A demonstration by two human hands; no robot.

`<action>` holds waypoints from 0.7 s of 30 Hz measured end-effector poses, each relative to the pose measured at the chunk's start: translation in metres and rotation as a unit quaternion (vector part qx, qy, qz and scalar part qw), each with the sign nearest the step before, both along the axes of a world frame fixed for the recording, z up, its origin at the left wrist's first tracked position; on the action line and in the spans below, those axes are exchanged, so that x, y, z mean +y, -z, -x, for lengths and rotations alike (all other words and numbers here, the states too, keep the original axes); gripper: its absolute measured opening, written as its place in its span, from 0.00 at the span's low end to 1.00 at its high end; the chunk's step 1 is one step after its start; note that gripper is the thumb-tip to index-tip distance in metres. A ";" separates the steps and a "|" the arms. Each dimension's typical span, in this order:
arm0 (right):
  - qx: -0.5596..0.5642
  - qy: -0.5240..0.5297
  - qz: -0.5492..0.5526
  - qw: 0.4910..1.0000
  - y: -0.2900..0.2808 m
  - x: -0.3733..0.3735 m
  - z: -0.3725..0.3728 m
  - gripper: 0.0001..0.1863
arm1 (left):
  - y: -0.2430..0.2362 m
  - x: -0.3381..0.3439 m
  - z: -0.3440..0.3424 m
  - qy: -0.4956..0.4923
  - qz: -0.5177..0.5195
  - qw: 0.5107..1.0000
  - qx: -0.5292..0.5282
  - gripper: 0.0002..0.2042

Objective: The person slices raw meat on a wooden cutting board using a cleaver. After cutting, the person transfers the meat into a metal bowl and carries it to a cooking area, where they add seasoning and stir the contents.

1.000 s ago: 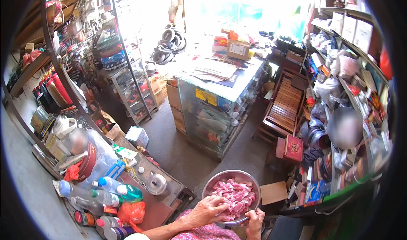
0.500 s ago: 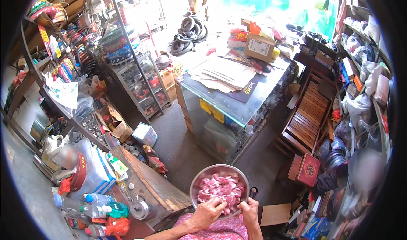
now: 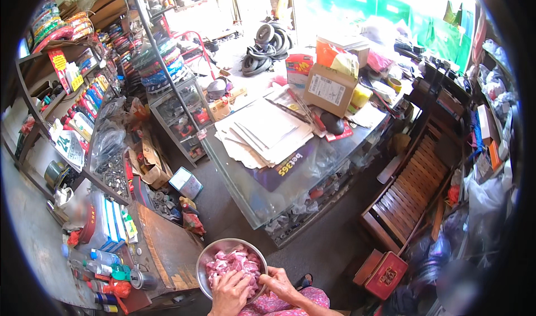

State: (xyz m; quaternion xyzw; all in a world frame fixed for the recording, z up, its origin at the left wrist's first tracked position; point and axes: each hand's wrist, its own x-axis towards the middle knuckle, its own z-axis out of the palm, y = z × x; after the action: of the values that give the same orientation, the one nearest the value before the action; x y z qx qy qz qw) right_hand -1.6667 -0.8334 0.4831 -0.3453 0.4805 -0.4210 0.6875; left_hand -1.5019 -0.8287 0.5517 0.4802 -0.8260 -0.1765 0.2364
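Observation:
A round metal bowl [image 3: 204,258] filled with pieces of raw pink meat [image 3: 234,260] is at the lower middle, above my lap. My left hand [image 3: 230,293] lies over the near side of the meat, its fingers outstretched on the pieces. On the right rim, the thumb and fingers of my right hand [image 3: 279,283] are closed around the edge of the bowl. Patterned pink cloth [image 3: 315,298] covers my legs below the bowl.
A worn wooden table [image 3: 170,254] stands left of the bowl, with bottles [image 3: 106,258] and a metal canister [image 3: 143,279] farther left. Ahead is a glass-topped counter [image 3: 234,196] with papers and a cardboard box [image 3: 329,89]. A red tin box [image 3: 385,275] and a slatted wooden chair [image 3: 416,184] are on the right.
The view has shifted, so the bowl appears farther left and lower. My left hand has gone from bunched fingers at the bowl's near side to lying over the meat. My right hand stays at the rim.

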 end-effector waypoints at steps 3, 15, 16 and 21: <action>0.041 -0.058 -0.003 0.997 -0.003 -0.021 0.015 0.11 | -0.026 -0.004 0.013 -0.027 0.008 0.999 0.023 0.14; -0.002 -0.187 0.009 0.982 -0.016 -0.072 0.041 0.13 | -0.031 -0.027 0.043 -0.266 0.170 0.948 0.043 0.05; -0.027 -0.202 0.003 0.979 -0.012 -0.075 0.040 0.13 | -0.031 -0.023 0.050 -0.301 0.169 0.938 0.027 0.06; 0.023 -0.273 0.080 0.958 -0.022 -0.086 0.080 0.20 | -0.050 -0.013 0.106 -0.401 0.010 0.915 0.039 0.12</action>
State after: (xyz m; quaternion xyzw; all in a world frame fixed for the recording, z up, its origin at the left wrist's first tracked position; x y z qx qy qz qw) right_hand -1.7466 -0.9193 0.5052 -0.5268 0.3485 -0.2461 0.7351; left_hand -1.6075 -0.8417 0.6014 0.7615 -0.5561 -0.0774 0.3239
